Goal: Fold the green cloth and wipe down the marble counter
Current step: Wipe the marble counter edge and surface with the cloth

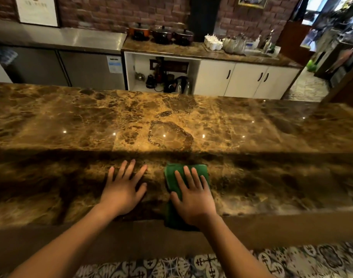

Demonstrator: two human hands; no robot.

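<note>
Right hand (193, 195): flat, palm down on the green cloth (172, 177), fingers extended and slightly splayed, pressing it onto the marble counter (171, 125). No pinch or curl, just flat pressure.

Left hand (124, 188): also flat, palm down, fingers spread wider, directly on bare marble just left of the cloth. Not touching the cloth; a narrow strip of counter shows between them.

Cloth: one, looks folded into a narrow strip, at the counter's near edge near the middle. Far end pokes out beyond the fingertips; near end hangs over the front lip below the wrist.

Counts:
- hands: 2, both bare forearms in view
- green cloths: 1
- lidded pots (162, 34) on the back counter: 3, in a row
- white cabinet doors (245, 79) under that counter: 3, beside one open shelf bay of kettles and small appliances, too cluttered to count
- white cups (212, 43) right of the pots: a cluster, number unclear
</note>
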